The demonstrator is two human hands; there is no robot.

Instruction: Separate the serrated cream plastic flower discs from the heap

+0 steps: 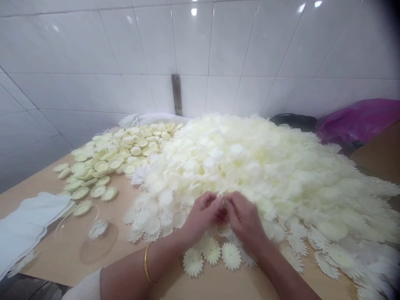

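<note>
My left hand (204, 214) is closed in a pinch, with a small whitish bit showing at its fingertips. My right hand (245, 216) pinches right against it, its thumb and finger almost touching those of the left. What lies between the fingers is too small and too covered to name. Both hands are at the front edge of a big heap of pale cream flower-shaped cutouts (243, 162) with notched rims. Below the wrists lie a few loose cutouts (231, 256), each with a tiny mark at its middle.
Thicker yellowish flower pieces (115, 160) are piled at the left of the wooden table (125, 258). A small white bundle (98, 229) lies by loops of clear thread, beside a white cloth (31, 221). A purple plastic bag (359, 118) is at the back right, before the tiled wall (140, 46).
</note>
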